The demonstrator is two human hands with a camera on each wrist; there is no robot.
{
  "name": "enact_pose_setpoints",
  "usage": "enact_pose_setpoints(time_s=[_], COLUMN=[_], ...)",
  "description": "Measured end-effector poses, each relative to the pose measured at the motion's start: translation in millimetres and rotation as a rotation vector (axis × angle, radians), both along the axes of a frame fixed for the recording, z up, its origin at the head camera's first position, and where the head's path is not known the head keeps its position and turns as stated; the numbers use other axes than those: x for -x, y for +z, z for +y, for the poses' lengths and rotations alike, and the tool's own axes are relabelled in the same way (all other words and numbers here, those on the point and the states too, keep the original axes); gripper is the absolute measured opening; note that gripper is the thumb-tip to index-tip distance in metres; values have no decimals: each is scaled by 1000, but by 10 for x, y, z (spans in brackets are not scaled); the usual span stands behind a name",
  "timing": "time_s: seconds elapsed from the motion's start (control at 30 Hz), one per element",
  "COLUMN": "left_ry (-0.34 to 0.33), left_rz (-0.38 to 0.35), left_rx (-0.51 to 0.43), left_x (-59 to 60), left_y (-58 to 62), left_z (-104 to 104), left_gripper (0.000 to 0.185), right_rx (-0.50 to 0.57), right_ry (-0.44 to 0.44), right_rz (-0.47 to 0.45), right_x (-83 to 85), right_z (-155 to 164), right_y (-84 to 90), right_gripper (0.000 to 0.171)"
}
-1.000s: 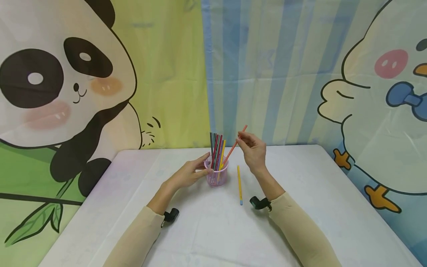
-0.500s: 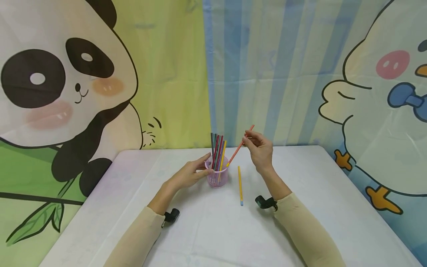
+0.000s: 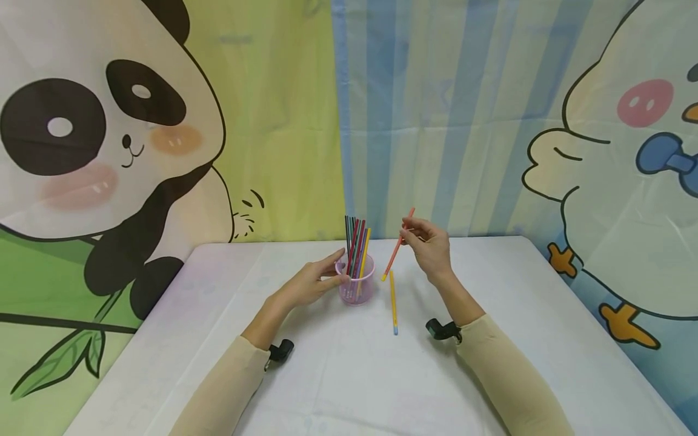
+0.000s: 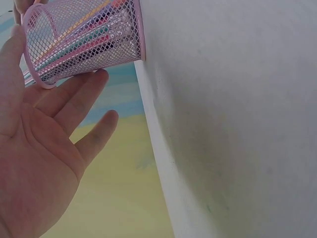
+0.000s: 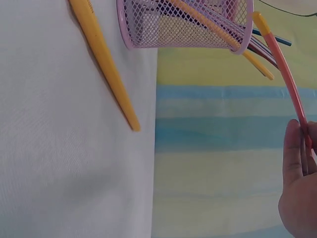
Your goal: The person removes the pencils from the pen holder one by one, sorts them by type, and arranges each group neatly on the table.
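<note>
A pink mesh cup (image 3: 357, 287) holding several coloured pencils stands upright mid-table. My left hand (image 3: 335, 272) rests against its left side with straight fingers (image 4: 74, 99) touching the mesh (image 4: 84, 39). My right hand (image 3: 407, 234) is raised to the right of the cup and pinches an orange pencil (image 3: 397, 246) near its upper end. That pencil slants down-left, its yellow-tipped lower end in the air just outside the cup's rim (image 5: 262, 22). A yellow pencil (image 3: 392, 301) lies on the table below the right hand, also seen in the right wrist view (image 5: 104, 57).
The white table (image 3: 338, 375) ends at a cartoon backdrop of a panda (image 3: 98, 139) and a bird (image 3: 627, 181). Small black wrist cameras sit on both beige sleeves (image 3: 279, 351) (image 3: 443, 330).
The right hand has drawn the orange pencil out of the cup and carried it slightly right; its lower end now hangs outside the rim. The left hand and cup stayed put.
</note>
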State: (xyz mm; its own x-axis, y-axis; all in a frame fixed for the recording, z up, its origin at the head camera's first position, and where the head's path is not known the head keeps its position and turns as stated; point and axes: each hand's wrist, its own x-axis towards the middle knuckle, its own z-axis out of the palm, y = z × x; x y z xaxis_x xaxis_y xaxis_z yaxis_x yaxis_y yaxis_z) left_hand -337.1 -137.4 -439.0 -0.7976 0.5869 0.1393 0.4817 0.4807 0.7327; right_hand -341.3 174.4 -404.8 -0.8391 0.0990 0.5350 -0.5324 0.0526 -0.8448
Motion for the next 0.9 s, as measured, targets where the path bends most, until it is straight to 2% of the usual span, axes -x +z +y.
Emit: enact_pose_setpoints(time_s=[0.23,0.47,0.9], left_ry=[7,16,8], left_rz=[2,-1,3], left_rx=[4,11,16], left_x=[4,-11,0], left_y=[-10,-17,-5], left_z=[0,-11,-4], left_gripper=[81,80,80], right_rx=[-108,-146,-268], right_ry=[-6,60,81], right_rz=[-76,-137,-212], right_x=[1,-2,-4], right_z=[75,107,229], right_y=[-37,-66,-92], right_gripper=[26,26,23])
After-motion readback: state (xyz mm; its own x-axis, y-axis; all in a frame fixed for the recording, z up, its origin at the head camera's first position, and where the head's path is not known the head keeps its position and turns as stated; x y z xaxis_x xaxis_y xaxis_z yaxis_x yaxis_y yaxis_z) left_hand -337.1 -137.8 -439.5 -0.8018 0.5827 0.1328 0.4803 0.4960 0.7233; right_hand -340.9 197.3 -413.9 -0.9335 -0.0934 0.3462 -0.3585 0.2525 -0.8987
